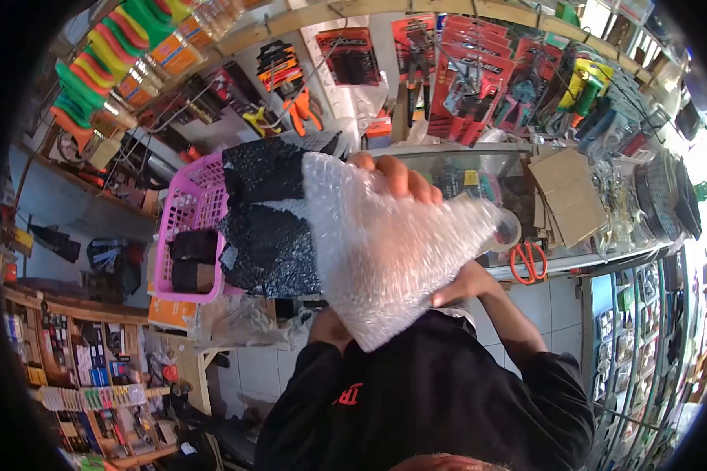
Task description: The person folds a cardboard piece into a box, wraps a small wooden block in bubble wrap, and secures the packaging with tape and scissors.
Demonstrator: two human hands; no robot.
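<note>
A crumpled sheet of clear bubble wrap (369, 275) is held up in front of my chest, its near corner hanging toward my black shirt. My left hand (401, 179) reaches up behind it, fingers curled over the far edge; the palm is hidden, showing only as a blurred pinkish tone through the plastic. At the lower right edge, my right hand (465, 284) grips the wrap, thumb on the near side. Overlapped by the wrap's left side lies a shiny black plastic sheet (271, 243), torn along its edges.
A pink basket (165, 243) with dark packages (193, 263) stands at left. Orange-handled scissors (529, 263), a tape roll (509, 230) and cardboard pieces (569, 196) lie on the glass counter to the right. Packaged tools (467, 86) hang along the back.
</note>
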